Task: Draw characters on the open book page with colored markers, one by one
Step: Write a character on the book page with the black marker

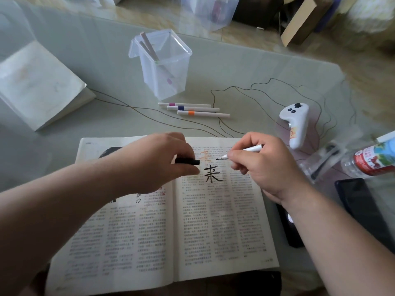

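An open book (162,227) lies on the table in front of me. A black character (212,174) is drawn on its right page, with a faint orange one above it. My right hand (263,165) grips an uncapped black marker (241,152), tip pointing left above the page. My left hand (158,161) pinches the black cap (187,161), its open end facing the marker tip a short gap away. Three capped markers lie behind the book: pink (184,104), purple (193,108) and orange (203,113).
A clear plastic holder (162,63) with a couple of markers stands at the back. A closed white book (38,86) lies at left. At right are a white controller (296,124), a plastic bottle (372,159) and a dark phone (363,206).
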